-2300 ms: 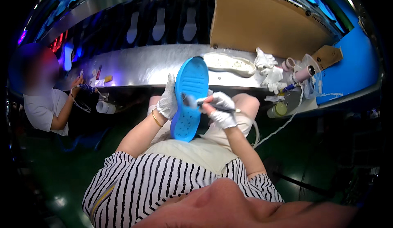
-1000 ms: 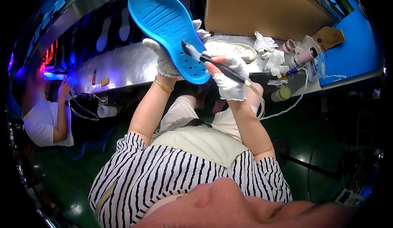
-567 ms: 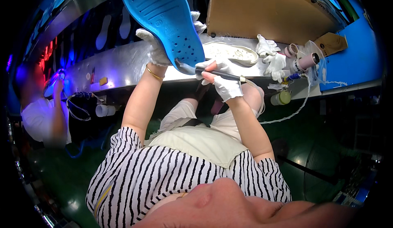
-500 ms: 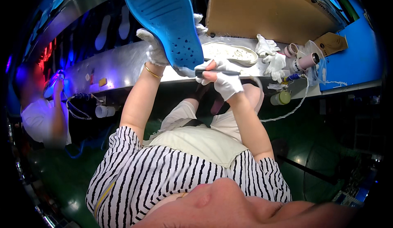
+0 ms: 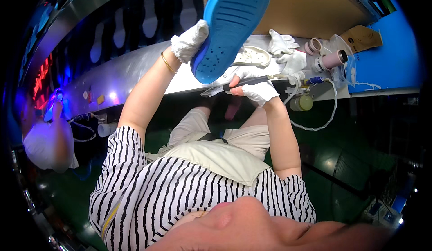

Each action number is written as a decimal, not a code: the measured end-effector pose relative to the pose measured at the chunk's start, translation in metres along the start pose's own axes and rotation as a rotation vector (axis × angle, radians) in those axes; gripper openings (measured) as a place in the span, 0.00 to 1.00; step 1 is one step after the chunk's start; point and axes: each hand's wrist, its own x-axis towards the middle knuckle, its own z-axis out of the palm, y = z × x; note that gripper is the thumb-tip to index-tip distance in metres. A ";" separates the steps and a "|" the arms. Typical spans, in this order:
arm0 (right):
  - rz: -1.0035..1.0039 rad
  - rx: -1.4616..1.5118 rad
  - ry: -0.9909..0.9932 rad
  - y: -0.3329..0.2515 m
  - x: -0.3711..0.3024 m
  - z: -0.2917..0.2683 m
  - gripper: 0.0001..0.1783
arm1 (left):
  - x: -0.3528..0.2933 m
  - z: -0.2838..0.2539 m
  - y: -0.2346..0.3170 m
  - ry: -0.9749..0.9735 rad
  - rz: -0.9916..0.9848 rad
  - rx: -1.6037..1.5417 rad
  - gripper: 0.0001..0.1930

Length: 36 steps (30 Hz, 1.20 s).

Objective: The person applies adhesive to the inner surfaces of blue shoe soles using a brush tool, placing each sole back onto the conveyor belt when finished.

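Left hand (image 5: pixel 189 40): gloved white, fingers closed on the edge of the blue shoe sole (image 5: pixel 231 26), raised above the table (image 5: pixel 135 73).
Right hand (image 5: pixel 254 85): gloved, fingers wrapped tight around a dark pen-like tool (image 5: pixel 234 85) (tip pointing left, just below the sole's heel).
Beyond right fingers: white shoe upper (image 5: pixel 249 57), tape rolls (image 5: pixel 330 59), spare gloves (image 5: pixel 281 44).

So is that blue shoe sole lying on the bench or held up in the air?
Held up: the left hand grips the blue sole by its edge, raised above the bench, tilted, holes showing.
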 end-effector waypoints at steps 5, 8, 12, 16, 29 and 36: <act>-0.387 -0.438 0.237 -0.012 -0.003 -0.017 0.06 | 0.048 0.022 -0.006 -0.056 -0.184 -0.113 0.52; -0.264 -0.284 0.224 -0.003 -0.012 -0.021 0.06 | 0.064 0.027 -0.009 -0.045 -0.266 -0.004 0.46; -0.172 -0.252 0.175 -0.009 -0.019 -0.035 0.06 | 0.071 0.037 -0.005 -0.024 -0.386 0.155 0.42; -0.434 -0.476 0.302 -0.011 -0.014 -0.028 0.06 | 0.062 0.049 0.006 0.083 -0.420 0.250 0.43; -0.226 -0.350 0.178 -0.023 -0.014 -0.010 0.07 | 0.016 0.031 0.021 0.123 -0.457 0.058 0.40; -0.476 -0.251 0.427 -0.043 -0.014 0.008 0.10 | -0.038 0.025 0.060 0.197 0.225 -0.573 0.41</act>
